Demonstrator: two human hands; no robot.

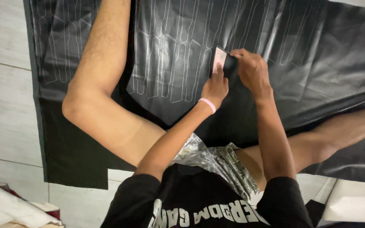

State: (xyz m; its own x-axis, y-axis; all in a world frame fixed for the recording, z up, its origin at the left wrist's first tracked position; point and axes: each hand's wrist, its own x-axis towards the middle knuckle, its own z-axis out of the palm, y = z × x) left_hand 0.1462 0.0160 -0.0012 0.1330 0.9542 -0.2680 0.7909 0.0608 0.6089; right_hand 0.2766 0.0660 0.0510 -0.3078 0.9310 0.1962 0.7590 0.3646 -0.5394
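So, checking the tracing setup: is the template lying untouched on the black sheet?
No, the left hand presses the template onto the black sheet.

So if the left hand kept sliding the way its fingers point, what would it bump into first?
The left hand points up the picture, its fingers on the small pale card. Going on, it would most likely just slide over the black sheet and its drawn white outlines; nothing else shows there.

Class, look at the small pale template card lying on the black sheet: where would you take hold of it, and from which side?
Grip the pale template card by its bare far edge, coming from above the black sheet. It lies flat, so only an edge can be pinched. The left hand presses its near end and the right hand covers its right side, leaving the far-left corner free.
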